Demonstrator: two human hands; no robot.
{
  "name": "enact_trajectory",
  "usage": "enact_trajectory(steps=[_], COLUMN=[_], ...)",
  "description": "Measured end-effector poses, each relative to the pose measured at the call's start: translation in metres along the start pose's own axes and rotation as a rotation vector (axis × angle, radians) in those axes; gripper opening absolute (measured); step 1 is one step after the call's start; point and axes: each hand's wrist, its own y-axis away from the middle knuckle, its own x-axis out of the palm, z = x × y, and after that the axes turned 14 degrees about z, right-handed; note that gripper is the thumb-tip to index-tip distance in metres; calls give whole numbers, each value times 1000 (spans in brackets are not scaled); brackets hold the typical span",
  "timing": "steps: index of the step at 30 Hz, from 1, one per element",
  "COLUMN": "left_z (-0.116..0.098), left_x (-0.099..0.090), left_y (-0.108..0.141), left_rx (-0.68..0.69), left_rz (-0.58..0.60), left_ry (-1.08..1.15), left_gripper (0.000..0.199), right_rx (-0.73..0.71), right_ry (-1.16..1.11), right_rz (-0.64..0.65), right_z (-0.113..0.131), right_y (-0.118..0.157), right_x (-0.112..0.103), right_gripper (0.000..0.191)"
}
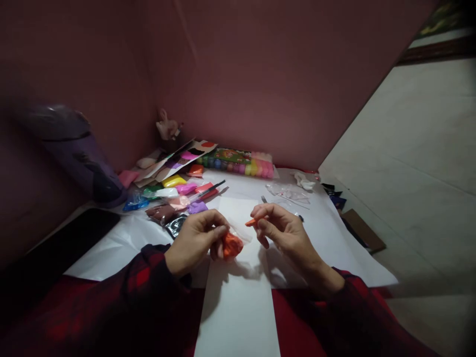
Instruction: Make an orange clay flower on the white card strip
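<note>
My left hand [203,240] pinches a small clear bag of orange modelling clay [232,246], held over a white paper strip [240,307]. A little to its right, my right hand [282,230] has a thin piece of orange clay [251,222] between thumb and fingers. The piece and the bag are apart. Behind my left hand lie several clay packets: a purple one [197,207], a brown one [161,213], a black one [176,225] and a yellow one [174,181]. A dark slim tool [211,189] rests across them.
White sheets [334,258] cover the table. At the back lies a tray of colourful clay [241,162] beside a colour-patched card [182,157]. A crumpled clear wrapper [288,192] and fork tines [264,199] show behind my right hand. A purple cylinder [82,158] stands left, near a black flat object [70,238].
</note>
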Motion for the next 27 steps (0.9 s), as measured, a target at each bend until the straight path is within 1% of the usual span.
enact_trajectory(steps=[4,6,9,11,13,15,16,18,20,23,27], left_z=[0,2,3,3,2,3,4,6,7,9,10], left_x=[-5,-6,-6,-4,-2,0,1,4,6,9,9], left_y=[-2,-3,-4,-5,-5,-5,-6,-6,-7,-6,-5], left_rx=[-45,-54,-65,-64,-54,-32,-16,17,38,27,24], left_rz=[-25,-44,-77,-94,-113,-128,-137,-152,-157,-132,-114], left_ry=[168,224,275,299,312,304,295,271,242,179,77], left_gripper=[24,26,27,29,30,31,31,30,29,30,32], right_rx=[29,34,60,107,168,203,198,154,111,65,-4], right_ry=[-23,-26,-96,-145,-154,-111,-74,26,148,304,363], right_rz=[-36,-71,-119,-130,-139,-138,-129,-111,-100,-116,-125], right_z=[-2,-4,-8,-12,-16,-18,-19,-19,-19,-20,-24], right_y=[1,1,1,1,0,0,0,0,0,-1,-1], right_x=[4,6,9,10,10,9,9,8,7,6,5], right_gripper=[18,18,23,21,25,31,29,26,29,25,24])
